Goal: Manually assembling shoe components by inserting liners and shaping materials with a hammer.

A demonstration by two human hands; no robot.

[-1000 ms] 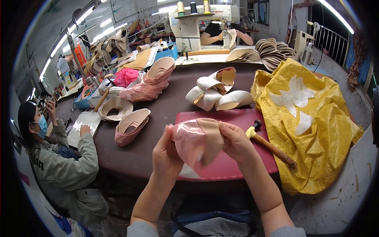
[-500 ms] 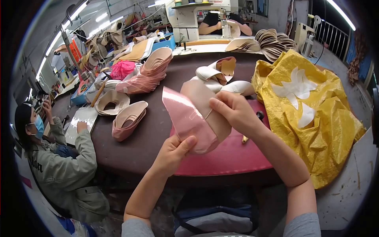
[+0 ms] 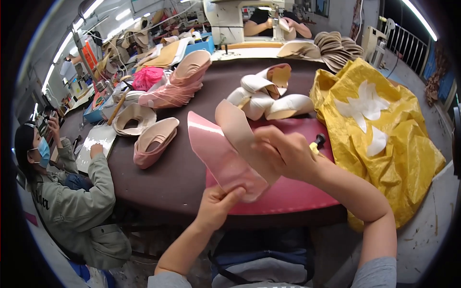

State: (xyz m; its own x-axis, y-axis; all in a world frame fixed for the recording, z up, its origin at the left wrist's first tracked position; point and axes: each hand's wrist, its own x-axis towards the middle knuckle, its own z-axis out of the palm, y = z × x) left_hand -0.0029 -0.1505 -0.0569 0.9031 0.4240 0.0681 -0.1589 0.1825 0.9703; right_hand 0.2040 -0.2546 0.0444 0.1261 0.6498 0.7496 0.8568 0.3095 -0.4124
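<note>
A glossy pink shoe upper [image 3: 213, 156] with a beige lining is up in front of me, above the pink mat [image 3: 283, 199]. My left hand [image 3: 217, 204] grips its lower end, thumb on the pink face. At the beige lining [image 3: 245, 132], on the upper's right side, my right hand [image 3: 288, 151] has its fingers curled in. They are slightly blurred, and anything between them is hidden. Just behind that hand lies a tool with a yellow body and a black knob [image 3: 320, 140], partly covered by it.
White shoe uppers [image 3: 288, 106] lie beyond the mat. On the left are stacked pink uppers [image 3: 175, 86] and smaller piles. A yellow woven sack [image 3: 403, 129] with white pieces [image 3: 367, 103] sits right. A masked co-worker [image 3: 72, 187] sits left; another person works behind a sewing machine [image 3: 221, 24].
The upper has moved left and slightly down and its lining has spread away from the pink face. My right hand has shifted from a thumb hold on the lining to curled fingers.
</note>
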